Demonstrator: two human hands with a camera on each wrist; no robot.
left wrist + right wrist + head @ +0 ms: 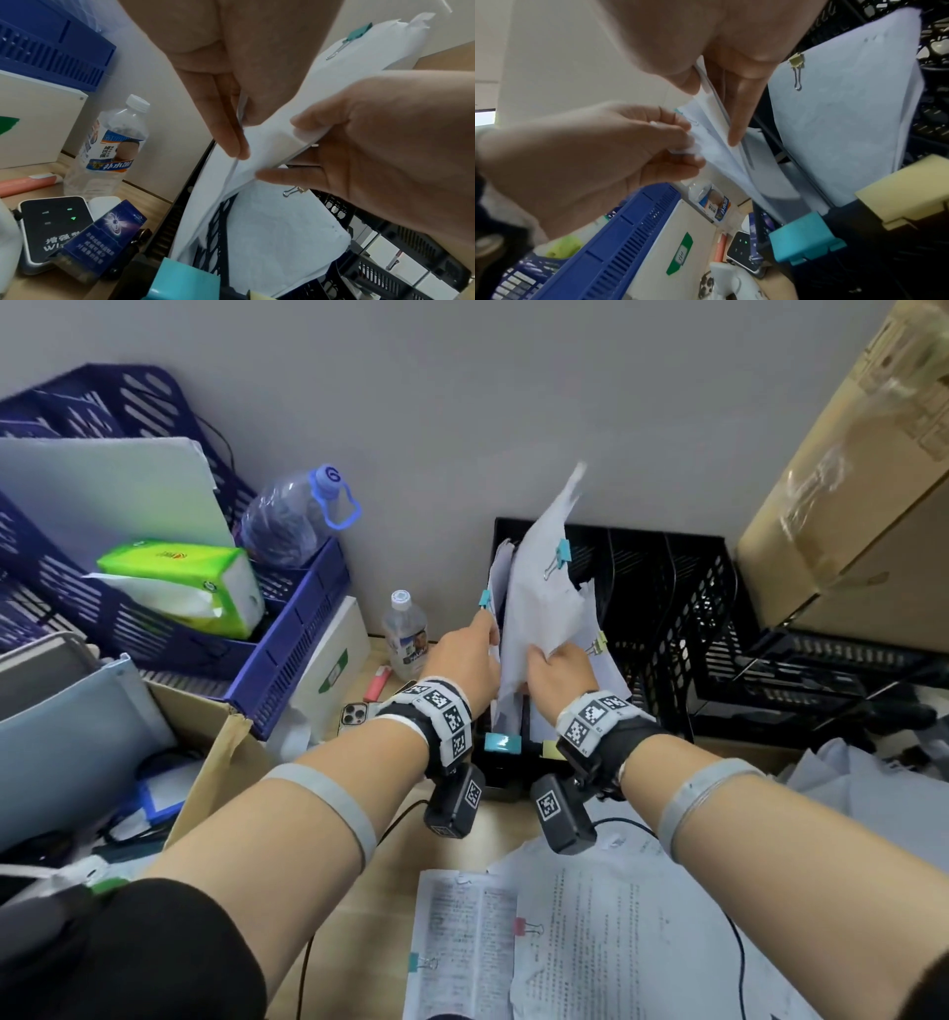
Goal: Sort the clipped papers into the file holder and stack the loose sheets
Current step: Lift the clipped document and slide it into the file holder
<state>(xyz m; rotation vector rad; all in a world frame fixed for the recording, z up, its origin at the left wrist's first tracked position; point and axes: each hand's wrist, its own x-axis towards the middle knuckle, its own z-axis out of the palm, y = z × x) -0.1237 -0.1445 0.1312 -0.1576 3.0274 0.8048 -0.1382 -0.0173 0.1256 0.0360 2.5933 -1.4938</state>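
Note:
A black slotted file holder (667, 608) stands against the wall. My right hand (539, 654) grips a white paper bundle (544, 588) with a teal binder clip (563, 553), held upright with its lower edge in the holder's leftmost slot. My left hand (488, 629) pinches the edge of other teal-clipped papers (497, 577) standing in that slot, just left of the bundle. A bundle with a yellow clip (598, 642) stands in the neighbouring slot. More clipped and loose printed sheets (590, 942) lie on the desk near me.
A small water bottle (405, 634), a phone (354, 713) and a lighter sit left of the holder. Blue trays (287, 634) with a tissue pack (185, 582) fill the left. A cardboard box (847, 480) and another black basket (821, 670) are to the right.

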